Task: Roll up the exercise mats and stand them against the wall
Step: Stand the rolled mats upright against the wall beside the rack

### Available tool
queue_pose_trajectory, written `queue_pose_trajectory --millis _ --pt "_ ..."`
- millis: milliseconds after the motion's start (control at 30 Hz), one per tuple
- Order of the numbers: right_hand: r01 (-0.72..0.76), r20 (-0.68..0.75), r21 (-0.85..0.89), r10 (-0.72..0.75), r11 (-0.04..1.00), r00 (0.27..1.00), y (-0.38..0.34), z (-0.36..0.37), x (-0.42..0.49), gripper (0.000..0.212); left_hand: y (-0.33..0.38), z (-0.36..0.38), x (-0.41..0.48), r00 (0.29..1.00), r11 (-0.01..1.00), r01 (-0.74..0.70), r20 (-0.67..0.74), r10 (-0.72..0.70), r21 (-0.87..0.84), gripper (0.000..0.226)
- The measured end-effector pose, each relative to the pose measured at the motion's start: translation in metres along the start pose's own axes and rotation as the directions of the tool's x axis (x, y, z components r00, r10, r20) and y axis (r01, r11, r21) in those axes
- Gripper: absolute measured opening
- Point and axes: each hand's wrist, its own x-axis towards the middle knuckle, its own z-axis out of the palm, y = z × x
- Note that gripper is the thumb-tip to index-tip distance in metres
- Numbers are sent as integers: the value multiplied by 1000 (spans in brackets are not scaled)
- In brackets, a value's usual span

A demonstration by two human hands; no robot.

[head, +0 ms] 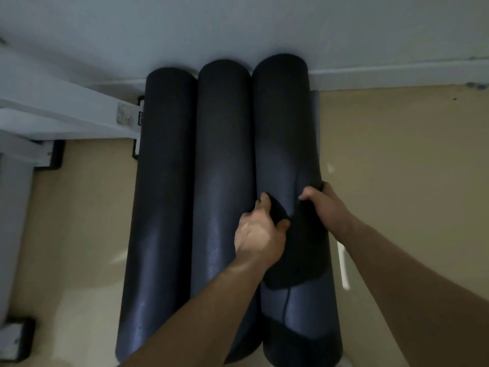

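Three dark rolled exercise mats stand side by side against the pale wall (238, 27), seen from above. The left mat (161, 181) and the middle mat (222, 160) stand untouched. The right mat (283, 123) has a loose outer flap (296, 255) curling off it. My left hand (260, 234) pinches the upper edge of that flap, thumb over it. My right hand (324, 202) wraps around the right mat's right side, fingers curled on its surface.
A white metal frame (66, 115) with black feet (54, 157) sits left of the mats, close to the left roll. Tan floor (397, 181) spreads to the right. A small white object (342, 266) lies on the floor beside the right mat.
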Motion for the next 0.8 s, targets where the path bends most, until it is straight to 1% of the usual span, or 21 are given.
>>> queue_pose_trajectory --millis 67,100,133,167,200,233,300,333,433,567,600,667,800 --pt "-7 3 -102 8 995 1000 -5 -2 -4 97 -5 -5 -2 999 1000 21 31 -21 -17 77" --pt "-6 -16 -216 3 976 1000 -8 -2 -11 103 -7 -11 -5 998 998 40 45 -39 -40 75" --pt "5 -41 -399 -23 917 999 -12 -1 -21 103 -8 -19 -10 997 997 64 56 -61 -53 71" --pt "20 -76 -602 -82 798 994 -16 1 -35 97 -8 -30 -17 995 995 82 59 -79 -50 67" --pt "49 -86 -742 -168 668 982 -19 2 -52 90 -8 -43 -29 994 995 98 55 -95 -37 63" --pt "86 -68 -801 -232 593 970 -24 4 -73 86 -6 -58 -43 994 994 105 44 -104 -17 60" --pt "148 -18 -822 -285 550 958 -31 5 -118 80 -1 -88 -81 993 993 106 41 -108 46 52" --pt "169 6 -822 -290 543 957 -34 2 -140 76 2 -103 -102 992 990 113 47 -117 79 49" --pt "201 72 -857 -275 475 959 -52 -14 -212 65 7 -143 -168 987 973 128 71 -144 191 47" --pt "257 118 -872 -329 416 937 -74 -38 -304 55 19 -177 -245 994 959 75 58 -94 273 40" --pt "255 115 -874 -334 414 935 -76 -44 -325 53 23 -181 -262 996 956 59 44 -75 287 39" --pt "249 99 -859 -331 447 938 -73 -55 -368 49 29 -182 -297 999 953 20 39 -33 303 39" --pt "239 30 -829 -387 505 921 -47 -71 -444 50 34 -171 -368 994 927 -104 58 89 360 44"
